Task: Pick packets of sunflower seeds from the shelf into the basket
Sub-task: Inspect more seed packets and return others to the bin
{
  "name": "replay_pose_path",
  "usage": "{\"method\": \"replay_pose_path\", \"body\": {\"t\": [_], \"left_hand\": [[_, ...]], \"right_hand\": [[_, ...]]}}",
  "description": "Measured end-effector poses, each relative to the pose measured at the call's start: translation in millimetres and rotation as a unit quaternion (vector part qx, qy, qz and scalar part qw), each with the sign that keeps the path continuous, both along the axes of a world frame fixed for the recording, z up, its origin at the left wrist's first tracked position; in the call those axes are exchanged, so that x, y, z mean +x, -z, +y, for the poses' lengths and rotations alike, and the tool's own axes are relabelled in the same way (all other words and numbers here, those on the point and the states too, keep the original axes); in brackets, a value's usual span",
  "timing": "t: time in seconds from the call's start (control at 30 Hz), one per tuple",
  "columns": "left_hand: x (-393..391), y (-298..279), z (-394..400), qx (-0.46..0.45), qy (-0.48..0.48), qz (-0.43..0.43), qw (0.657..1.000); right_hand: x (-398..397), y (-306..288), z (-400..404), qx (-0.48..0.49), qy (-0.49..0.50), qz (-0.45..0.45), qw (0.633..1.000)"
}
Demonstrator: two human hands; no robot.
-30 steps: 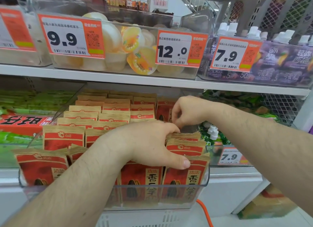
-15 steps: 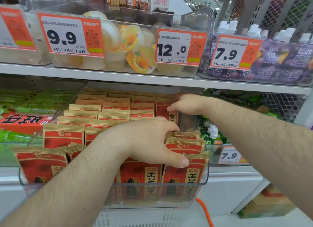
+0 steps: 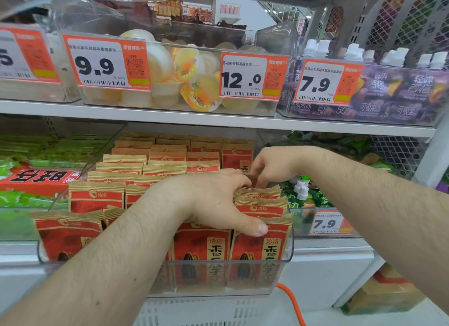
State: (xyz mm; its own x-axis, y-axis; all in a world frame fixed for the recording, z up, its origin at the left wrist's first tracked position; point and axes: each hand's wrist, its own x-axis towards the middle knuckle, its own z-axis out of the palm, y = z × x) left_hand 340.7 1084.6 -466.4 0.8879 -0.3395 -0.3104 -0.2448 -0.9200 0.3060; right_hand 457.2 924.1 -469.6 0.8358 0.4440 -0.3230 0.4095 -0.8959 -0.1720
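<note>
Sunflower seed packets (image 3: 261,208) under left hand (image 3: 213,201); right hand (image 3: 274,166) behind

Tight slot over the seed bin, both hands already filling it

The upper shelf board (image 3: 218,125) roofs the gap above the sunflower seed packets (image 3: 97,199), so entry is only from the front; the clear bin (image 3: 289,250) walls off the front and the right side; the left hand (image 3: 213,201) lies across the front packets, thumb on the right front one, blocking the middle; the right hand (image 3: 272,166) fills the right rear corner beside the bin wall; open room shows over the left rows of packets; a white basket (image 3: 199,311) sits below the bin, with an orange cable (image 3: 291,304) running past its right side.
</note>
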Motion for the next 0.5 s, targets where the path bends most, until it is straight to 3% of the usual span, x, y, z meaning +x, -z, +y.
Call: {"method": "replay_pose_path", "body": {"t": [0.13, 0.3, 0.4, 0.5], "left_hand": [[-3.4, 1.0, 0.0, -0.002, -0.009, -0.025, 1.0], [-11.1, -4.9, -7.8, -0.066, -0.036, -0.088, 0.993], [-16.9, -14.9, -19.0, -0.149, -0.036, -0.175, 0.973], [-24.0, -26.2, -33.7, -0.25, -0.021, -0.244, 0.937]], "right_hand": [[-10.0, 5.6, -3.2, -0.004, 0.003, -0.183, 0.983], [-39.5, -3.4, -16.7, 0.166, 0.003, -0.273, 0.948], [-60.8, -12.5, -28.3, 0.286, 0.057, -0.343, 0.893], [-86.8, -25.1, -44.1, 0.433, 0.113, -0.407, 0.796]]}}
